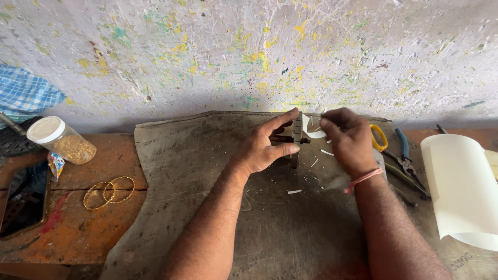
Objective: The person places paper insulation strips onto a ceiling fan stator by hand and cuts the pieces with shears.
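Note:
My left hand point(264, 148) grips a small dark upright metal tool point(297, 136) between thumb and forefinger, on a grey worn mat point(197, 171). My right hand point(350, 140) pinches a curled white strip point(311, 129) right beside the tool's top. Small white offcuts point(294, 191) lie on the mat below the hands. A pink thread band circles my right wrist.
Two gold bangles point(108, 192) lie on the orange wooden bench at left, near a plastic jar of golden grains point(62, 141) and a phone point(23, 199). Yellow-handled scissors point(380, 137), blue-handled pliers point(407, 158) and a curled white sheet point(461, 186) sit at right. A paint-spattered wall stands behind.

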